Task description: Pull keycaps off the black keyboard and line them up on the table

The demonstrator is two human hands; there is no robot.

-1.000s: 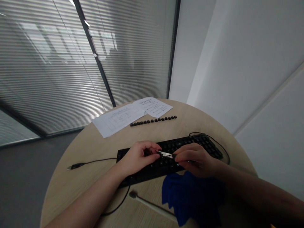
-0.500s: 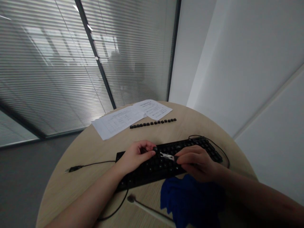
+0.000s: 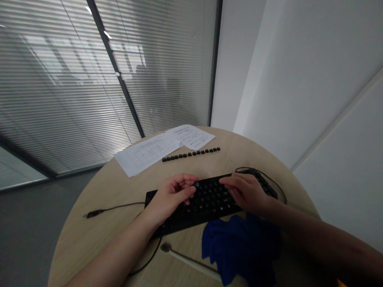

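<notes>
Your right hand (image 3: 247,191) now sits closer to the far edge of the keyboard (image 3: 206,199) than in the earlier frame; the white-tipped tool no longer shows between your hands. Print on the papers (image 3: 143,155), beyond the keyboard, is too small to read. Your left hand (image 3: 169,195), above the keyboard, pinches a black keycap (image 3: 196,184). Your right hand is partly curled over the keyboard; whether it grips anything cannot be determined.
</notes>
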